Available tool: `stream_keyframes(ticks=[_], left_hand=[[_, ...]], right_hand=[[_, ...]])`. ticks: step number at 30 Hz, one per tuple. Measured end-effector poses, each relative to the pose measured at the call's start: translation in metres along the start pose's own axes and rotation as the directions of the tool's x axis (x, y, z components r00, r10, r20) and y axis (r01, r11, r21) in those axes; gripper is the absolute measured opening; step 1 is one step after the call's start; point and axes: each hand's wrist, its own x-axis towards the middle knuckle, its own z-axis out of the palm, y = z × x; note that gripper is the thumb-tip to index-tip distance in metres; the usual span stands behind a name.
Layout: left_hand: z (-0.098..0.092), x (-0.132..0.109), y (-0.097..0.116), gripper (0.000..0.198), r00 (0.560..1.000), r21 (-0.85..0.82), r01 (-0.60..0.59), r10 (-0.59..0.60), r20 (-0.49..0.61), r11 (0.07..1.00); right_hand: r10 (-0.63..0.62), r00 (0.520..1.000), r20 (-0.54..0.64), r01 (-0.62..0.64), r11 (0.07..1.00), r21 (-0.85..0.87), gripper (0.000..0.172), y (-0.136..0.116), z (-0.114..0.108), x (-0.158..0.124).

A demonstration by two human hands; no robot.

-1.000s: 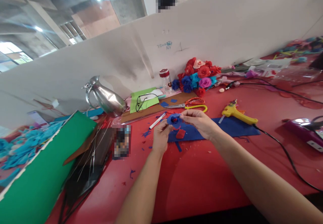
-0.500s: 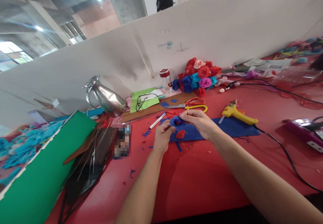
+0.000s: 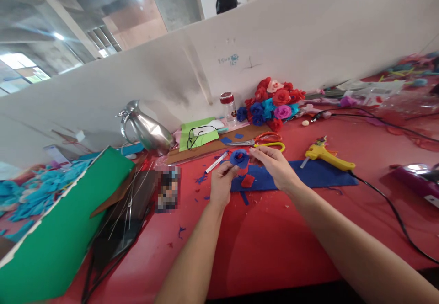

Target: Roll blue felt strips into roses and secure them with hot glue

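Note:
A blue handmade rose (image 3: pixel 239 158) with a dark red centre is pinched from below by my left hand (image 3: pixel 221 183). My right hand (image 3: pixel 272 162) is at the rose's right edge, thumb and fingertips together; whether they grip a petal is too small to tell. Under both hands lies a blue felt-like sheet (image 3: pixel 295 176) with a red cut piece (image 3: pixel 247 181) on it. Just behind are scissors (image 3: pixel 270 145) with orange and yellow handles. A white marker pen (image 3: pixel 216 162) rests left of the rose. To the right, a yellow glue gun (image 3: pixel 327 157) lies on the sheet.
A bunch of coloured roses (image 3: pixel 270 103), a lidded glass jar (image 3: pixel 228 107) and a metal jug (image 3: pixel 147 128) stand along the wall. Glasses (image 3: pixel 194 137) lie on green paper. A green board (image 3: pixel 68 221) fills the left. The glue gun's cord (image 3: pixel 387 201) runs right.
The blue rose has turned so its face shows more. My right fingertips have shifted slightly away from its petals. The view has moved a little.

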Motion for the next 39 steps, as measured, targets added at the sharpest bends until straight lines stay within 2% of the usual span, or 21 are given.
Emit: stream_keyframes(ticks=[7,12,20,24,28,32,35,37,39], left_hand=[[0.005,-0.004,0.005,0.02,0.999,0.05,0.047,-0.047,-0.005,0.998],[0.006,-0.004,0.004,0.021,0.998,0.034,0.049,-0.047,-0.046,0.998],[0.005,-0.001,0.003,0.027,0.969,-0.17,0.13,-0.161,-0.186,0.977],[0.006,-0.002,0.006,0.03,0.945,-0.251,0.228,-0.276,-0.173,0.941],[0.008,-0.004,0.009,0.031,0.928,-0.315,0.283,-0.342,-0.15,0.906],[0.007,-0.002,0.008,0.03,0.913,-0.348,0.329,-0.39,-0.119,0.878],[0.004,0.001,0.005,0.03,0.901,-0.369,0.35,-0.417,-0.117,0.861],[0.002,0.003,0.004,0.029,0.896,-0.377,0.358,-0.428,-0.119,0.854],[0.001,0.005,0.003,0.028,0.896,-0.387,0.36,-0.43,-0.11,0.849]], right_hand=[[0.013,0.997,0.082,-0.007,0.998,-0.063,0.032,0.003,0.002,-0.003],[0.048,0.998,0.046,-0.047,0.999,-0.027,0.028,0.004,0.0,-0.001],[0.138,0.99,-0.012,-0.137,0.987,0.082,0.032,0.004,0.001,0.001],[0.187,0.982,-0.017,-0.187,0.982,0.034,0.031,0.007,0.001,0.003],[0.192,0.981,-0.006,-0.192,0.981,-0.014,0.03,0.01,0.0,0.003],[0.154,0.988,-0.012,-0.155,0.986,-0.056,0.03,0.013,0.002,0.005],[0.072,0.996,-0.061,-0.079,0.989,-0.128,0.031,0.011,-0.004,0.009],[-0.031,0.991,-0.132,-0.002,0.972,-0.236,0.03,0.008,-0.02,0.013],[-0.152,0.966,-0.207,0.052,0.905,-0.423,0.028,0.004,-0.048,0.016]])
